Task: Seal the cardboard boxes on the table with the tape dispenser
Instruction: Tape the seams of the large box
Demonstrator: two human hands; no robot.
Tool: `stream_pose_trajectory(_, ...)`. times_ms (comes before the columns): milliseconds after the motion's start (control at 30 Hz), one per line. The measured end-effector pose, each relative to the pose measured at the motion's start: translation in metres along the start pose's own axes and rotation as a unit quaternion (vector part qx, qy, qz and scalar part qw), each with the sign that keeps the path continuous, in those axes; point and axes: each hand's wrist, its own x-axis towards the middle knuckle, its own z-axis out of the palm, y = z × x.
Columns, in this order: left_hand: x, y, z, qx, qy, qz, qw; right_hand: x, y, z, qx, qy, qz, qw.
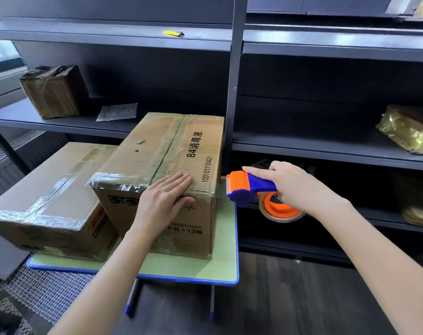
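Now the left hand (165, 198), fingers straight & together, presses the box (157, 151) edge, prob. to pin the tape (116, 181). The right hand (296, 186) curls its fingers round the tape dispenser (250, 189) just beside the box.

2 cardboard boxes (162, 151) (48, 187) stand left of the grip. 1 tape dispenser (251, 189) sits in the grip of 1 right hand (295, 184); 1 left hand (164, 199) lies left of it. Above the grip: 1 yellow item (173, 33), 1 taped parcel (53, 93), 1 gold-wrapped parcel (408, 129).
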Motion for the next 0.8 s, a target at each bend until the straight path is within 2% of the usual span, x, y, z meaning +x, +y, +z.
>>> stream_pose_trajectory(433,0.007,0.032,-0.007,0.022,-0.023,-0.052,0.998,0.004,-0.007,0.019,-0.040,-0.013,-0.025,0.999)
stream_pose_trajectory(633,0.018,0.061,0.004,-0.012,-0.073,0.048,0.996,0.015,-0.007,0.023,-0.042,-0.025,-0.044,0.998)
stream_pose_trajectory(700,0.018,0.065,0.009,-0.028,-0.061,0.038,0.997,0.018,-0.005,0.024,-0.045,-0.025,-0.039,0.998)
stream_pose_trajectory(800,0.019,0.063,0.010,-0.050,-0.018,0.015,0.998,0.012,0.003,0.035,-0.140,-0.066,-0.069,0.986)
